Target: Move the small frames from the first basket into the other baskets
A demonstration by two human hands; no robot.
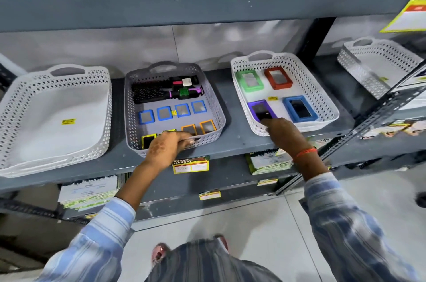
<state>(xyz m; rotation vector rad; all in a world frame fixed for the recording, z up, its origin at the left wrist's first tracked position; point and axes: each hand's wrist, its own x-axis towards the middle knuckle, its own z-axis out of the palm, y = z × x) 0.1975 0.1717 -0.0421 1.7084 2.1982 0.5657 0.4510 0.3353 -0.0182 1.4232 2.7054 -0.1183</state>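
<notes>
The grey basket [219,109] in the middle of the shelf holds several small blue frames [164,113], two orange frames [208,126] and a yellow frame [148,140]. My left hand [168,145] curls over this basket's front rim and partly hides a second yellow frame. To the right, a white basket [328,102] holds a green frame [249,80], a red frame [278,77], a blue frame [299,109] and a purple frame [259,107]. The fingertips of my right hand [284,135] are on the near end of the purple frame.
An empty white basket [101,88] stands at the left, and another white basket [378,56] sits on the adjoining shelf at far right. Black hairbrushes [149,92] lie at the back of the grey basket. A shelf [207,7] hangs close overhead.
</notes>
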